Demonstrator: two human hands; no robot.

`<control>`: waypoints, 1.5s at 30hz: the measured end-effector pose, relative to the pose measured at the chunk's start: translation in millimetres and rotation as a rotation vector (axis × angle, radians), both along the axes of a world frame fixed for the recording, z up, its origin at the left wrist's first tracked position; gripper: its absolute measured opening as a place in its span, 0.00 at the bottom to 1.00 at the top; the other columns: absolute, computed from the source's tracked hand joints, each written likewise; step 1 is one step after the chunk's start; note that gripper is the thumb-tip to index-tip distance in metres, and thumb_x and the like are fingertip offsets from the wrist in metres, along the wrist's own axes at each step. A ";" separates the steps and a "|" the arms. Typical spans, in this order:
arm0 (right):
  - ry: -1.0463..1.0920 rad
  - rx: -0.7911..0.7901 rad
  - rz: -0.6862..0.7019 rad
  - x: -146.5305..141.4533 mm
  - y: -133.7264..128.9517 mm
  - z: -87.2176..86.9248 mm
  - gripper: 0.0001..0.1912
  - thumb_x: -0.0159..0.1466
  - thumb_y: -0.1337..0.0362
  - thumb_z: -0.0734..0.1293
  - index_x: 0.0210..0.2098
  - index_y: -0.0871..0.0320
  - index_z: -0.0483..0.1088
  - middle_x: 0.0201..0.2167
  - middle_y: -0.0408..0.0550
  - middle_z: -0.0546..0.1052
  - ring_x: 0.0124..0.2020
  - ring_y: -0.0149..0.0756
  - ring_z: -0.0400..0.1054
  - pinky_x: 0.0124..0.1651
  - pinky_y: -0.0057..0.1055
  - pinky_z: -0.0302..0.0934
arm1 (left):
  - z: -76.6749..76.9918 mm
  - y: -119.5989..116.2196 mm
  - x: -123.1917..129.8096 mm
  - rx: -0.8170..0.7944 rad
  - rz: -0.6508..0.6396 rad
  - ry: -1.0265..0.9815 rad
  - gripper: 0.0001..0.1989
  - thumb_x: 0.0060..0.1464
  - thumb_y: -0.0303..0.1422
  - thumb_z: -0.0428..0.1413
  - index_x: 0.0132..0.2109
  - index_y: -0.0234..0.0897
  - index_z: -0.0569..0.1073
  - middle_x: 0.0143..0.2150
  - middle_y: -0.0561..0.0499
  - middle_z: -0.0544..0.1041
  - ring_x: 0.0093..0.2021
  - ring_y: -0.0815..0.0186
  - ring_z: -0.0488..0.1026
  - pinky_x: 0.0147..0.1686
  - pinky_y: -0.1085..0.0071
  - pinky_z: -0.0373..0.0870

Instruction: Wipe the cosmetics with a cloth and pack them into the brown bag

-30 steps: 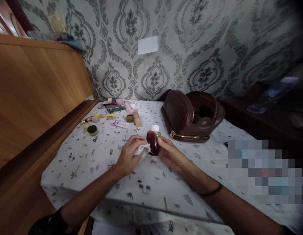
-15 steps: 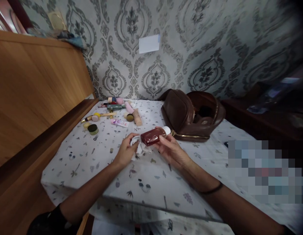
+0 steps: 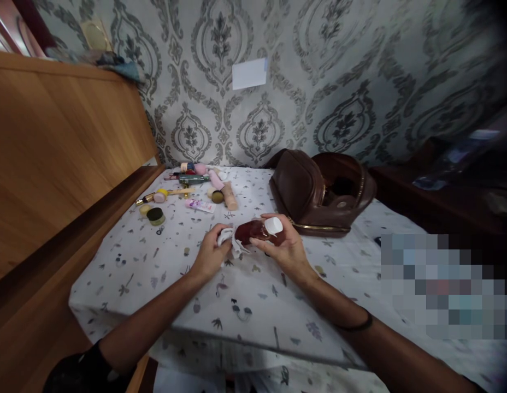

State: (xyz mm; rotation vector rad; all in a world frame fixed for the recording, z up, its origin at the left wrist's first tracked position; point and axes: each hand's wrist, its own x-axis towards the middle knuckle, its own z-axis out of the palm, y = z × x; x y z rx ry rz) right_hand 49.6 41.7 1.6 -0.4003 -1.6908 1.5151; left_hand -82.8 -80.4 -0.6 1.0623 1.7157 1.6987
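Note:
A small bottle (image 3: 248, 231) of dark red liquid with a white cap (image 3: 273, 226) lies tilted sideways between my hands. My right hand (image 3: 288, 248) has its fingers closed round the cap end, thumb along the near side. In my left hand (image 3: 212, 254) is a crumpled white cloth or tissue (image 3: 238, 248), bunched against the bottle's base. Behind my right hand stands a brown toiletry bag (image 3: 298, 188), its zipped top open and its inside dark.
Toward the back left of the patterned tablecloth (image 3: 155, 295) lie several cosmetics: a dark-lidded jar (image 3: 155, 216), a pink-and-white tube (image 3: 200, 205), a beige tube (image 3: 229, 196) and a green bottle (image 3: 193, 179). A wooden cabinet (image 3: 65, 125) borders the left side.
My right hand has turned the bottle, so its cap now points more toward me and its fingers wrap further round it. My left hand keeps the cloth at the base.

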 end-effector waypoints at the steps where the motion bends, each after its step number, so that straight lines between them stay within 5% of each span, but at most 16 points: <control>1: -0.008 0.016 -0.012 0.3 -0.2 0.3 0.29 0.47 0.56 0.78 0.43 0.52 0.65 0.37 0.42 0.73 0.37 0.36 0.71 0.43 0.35 0.69 | 1.3 -0.6 0.4 0.007 -0.013 -0.013 0.09 0.50 0.30 0.56 0.41 0.37 0.72 0.35 0.52 0.75 0.35 0.66 0.72 0.35 0.74 0.70; 9: -0.103 0.063 -0.067 1.3 0.6 -2.8 0.28 0.47 0.50 0.77 0.38 0.54 0.63 0.28 0.39 0.71 0.30 0.34 0.67 0.35 0.31 0.65 | 8.2 -5.9 8.2 -0.090 -0.099 -0.014 0.27 0.48 0.37 0.64 0.55 0.37 0.68 0.46 0.49 0.75 0.36 0.67 0.72 0.34 0.75 0.69; 15: -0.112 -0.055 0.112 4.4 -3.7 -1.3 0.26 0.54 0.42 0.72 0.38 0.56 0.66 0.30 0.44 0.73 0.31 0.36 0.69 0.29 0.31 0.68 | 4.5 -2.1 3.5 -0.068 -0.140 -0.092 0.22 0.53 0.47 0.59 0.47 0.35 0.71 0.28 0.54 0.73 0.24 0.69 0.68 0.26 0.74 0.68; 18: -0.087 -0.101 0.174 5.6 -7.1 1.5 0.25 0.56 0.43 0.70 0.41 0.55 0.67 0.35 0.46 0.74 0.36 0.39 0.71 0.32 0.33 0.72 | 3.6 -1.9 0.4 -0.081 -0.107 -0.062 0.24 0.55 0.51 0.55 0.47 0.35 0.71 0.27 0.55 0.72 0.22 0.69 0.67 0.23 0.73 0.67; 22: -0.095 -0.204 0.200 3.2 -7.5 0.3 0.26 0.54 0.43 0.72 0.40 0.57 0.70 0.36 0.47 0.75 0.37 0.40 0.72 0.34 0.35 0.74 | 1.3 -5.2 2.1 -0.067 -0.019 0.236 0.20 0.63 0.47 0.49 0.51 0.36 0.71 0.38 0.49 0.75 0.37 0.62 0.74 0.39 0.68 0.71; 27: -0.078 -0.405 0.181 -0.6 -3.6 -4.3 0.28 0.51 0.41 0.73 0.35 0.59 0.72 0.29 0.46 0.76 0.26 0.33 0.68 0.27 0.33 0.71 | -6.5 -7.7 6.1 0.075 -0.065 0.604 0.22 0.59 0.39 0.56 0.58 0.37 0.65 0.53 0.42 0.70 0.55 0.56 0.68 0.56 0.61 0.64; 32: -0.011 -0.522 0.274 0.5 -0.8 0.0 0.28 0.49 0.40 0.74 0.30 0.60 0.74 0.25 0.45 0.75 0.21 0.30 0.65 0.24 0.30 0.67 | -7.2 -6.0 0.7 0.070 -0.046 0.552 0.19 0.60 0.37 0.56 0.56 0.38 0.66 0.52 0.43 0.73 0.53 0.57 0.70 0.55 0.61 0.65; 36: -0.014 -0.411 0.193 3.5 2.1 2.7 0.23 0.50 0.45 0.75 0.28 0.62 0.74 0.23 0.44 0.74 0.20 0.27 0.64 0.21 0.24 0.60 | -1.5 -5.7 -2.0 0.034 -0.019 0.381 0.17 0.61 0.36 0.55 0.55 0.37 0.68 0.53 0.44 0.74 0.54 0.57 0.71 0.56 0.62 0.64; 42: -0.009 -0.489 0.201 5.1 1.6 5.1 0.29 0.51 0.51 0.76 0.48 0.55 0.71 0.27 0.42 0.78 0.20 0.29 0.68 0.23 0.26 0.62 | -0.9 -7.1 0.3 0.108 0.012 0.554 0.18 0.60 0.36 0.56 0.57 0.38 0.69 0.52 0.43 0.73 0.54 0.56 0.70 0.56 0.60 0.65; 45: 0.014 -0.567 0.249 5.0 1.3 6.6 0.26 0.52 0.51 0.76 0.46 0.56 0.71 0.28 0.43 0.79 0.21 0.29 0.70 0.24 0.25 0.63 | -5.0 -5.8 -0.8 0.105 -0.021 0.576 0.26 0.56 0.36 0.60 0.61 0.39 0.65 0.57 0.41 0.71 0.58 0.54 0.69 0.58 0.58 0.64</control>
